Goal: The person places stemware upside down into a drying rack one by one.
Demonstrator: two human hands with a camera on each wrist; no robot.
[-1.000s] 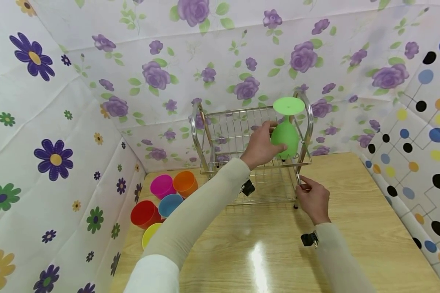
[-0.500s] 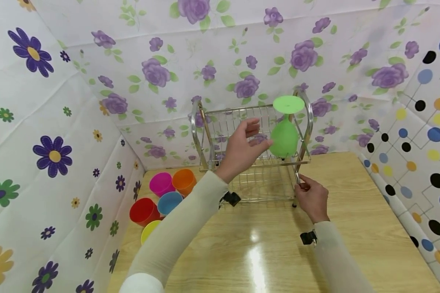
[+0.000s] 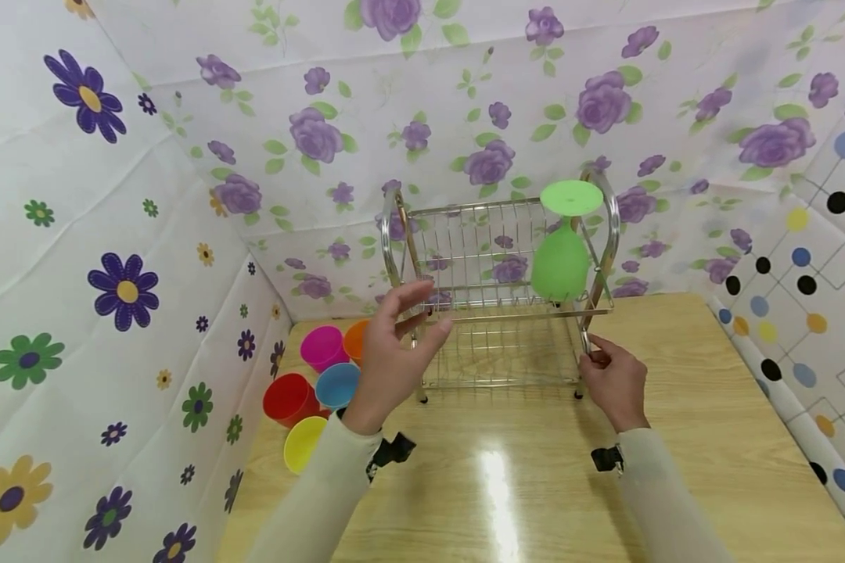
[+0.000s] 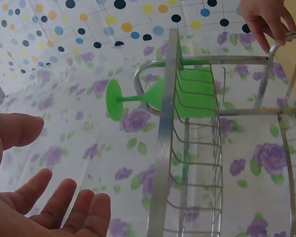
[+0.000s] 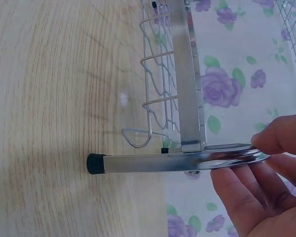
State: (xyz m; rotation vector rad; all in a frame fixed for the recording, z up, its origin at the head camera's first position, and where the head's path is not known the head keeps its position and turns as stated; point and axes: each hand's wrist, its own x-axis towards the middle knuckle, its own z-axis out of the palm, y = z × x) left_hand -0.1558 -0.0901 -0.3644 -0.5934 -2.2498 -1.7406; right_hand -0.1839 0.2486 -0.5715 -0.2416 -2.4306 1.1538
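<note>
A green plastic goblet stands upside down at the right end of the upper tier of a metal dish rack, its round foot on top. My left hand is in the air in front of the rack's left side, fingers spread and holding nothing; the left wrist view shows its bare fingers apart from the rack. With thumb and fingers, my right hand pinches the rack's right front leg below the upper tier.
Several plastic cups stand on the wooden table left of the rack: a magenta cup, an orange cup, a blue cup, a red cup and a yellow cup. Patterned cloth walls enclose the table's back and sides.
My left hand has let go of the green goblet and moved left and toward me. The goblet stays on the rack, and my right hand keeps its grip on the leg.
</note>
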